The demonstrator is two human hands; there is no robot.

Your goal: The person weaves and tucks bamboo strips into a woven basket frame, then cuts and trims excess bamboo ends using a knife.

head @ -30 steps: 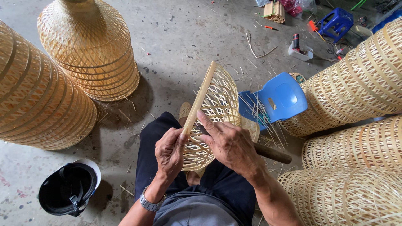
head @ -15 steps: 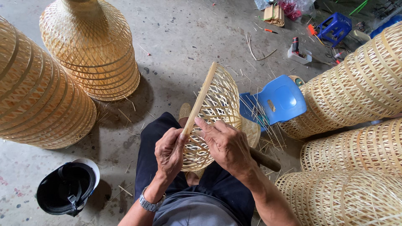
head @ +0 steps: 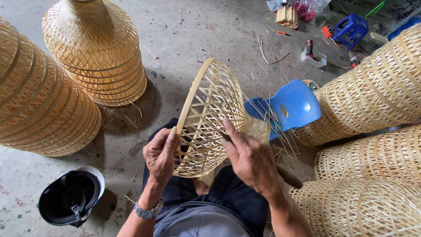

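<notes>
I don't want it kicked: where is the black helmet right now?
In the head view the black helmet lies upturned on the concrete floor at lower left, beside the person's left forearm, below the big woven basket.

Tan open-lattice woven basket (head: 210, 118), blue plastic chair (head: 291, 107), black helmet (head: 70, 202), grey speckled floor (head: 184, 30)

Left hand (head: 160, 153) fingers curled, gripping; right hand (head: 251, 159) forefinger extended, wrist raised.
</notes>
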